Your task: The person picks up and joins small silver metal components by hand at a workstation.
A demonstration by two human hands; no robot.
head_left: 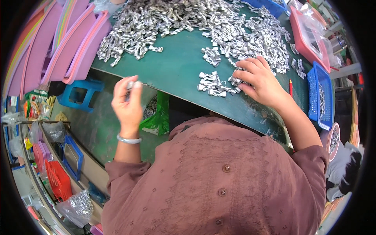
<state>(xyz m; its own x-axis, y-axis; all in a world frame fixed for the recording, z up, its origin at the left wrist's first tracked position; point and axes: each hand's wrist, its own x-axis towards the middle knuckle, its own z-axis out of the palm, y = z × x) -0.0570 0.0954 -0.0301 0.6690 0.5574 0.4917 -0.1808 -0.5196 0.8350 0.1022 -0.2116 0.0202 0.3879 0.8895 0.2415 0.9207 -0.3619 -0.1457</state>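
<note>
A large heap of small silver looped metal pieces [156,23] covers the far part of the green table [176,58]. Nearer to me lie two smaller clusters, one a loose group of looped pieces [211,84] beside my right hand. My right hand [260,80] rests at that group's right end, its fingers curled over some of the pieces; the fingertips partly hide them. Past the table's front edge, my left hand [127,103] is raised with thumb and fingers closed around a small silver piece [130,85], mostly hidden by the fingers.
Pink and purple trays [74,43] stand stacked at the far left, near a blue stool [81,95]. A red pencil [290,87], a blue basket [314,94] and a pink bin [307,39] are on the right. Below the table edge hangs a green bag [162,113].
</note>
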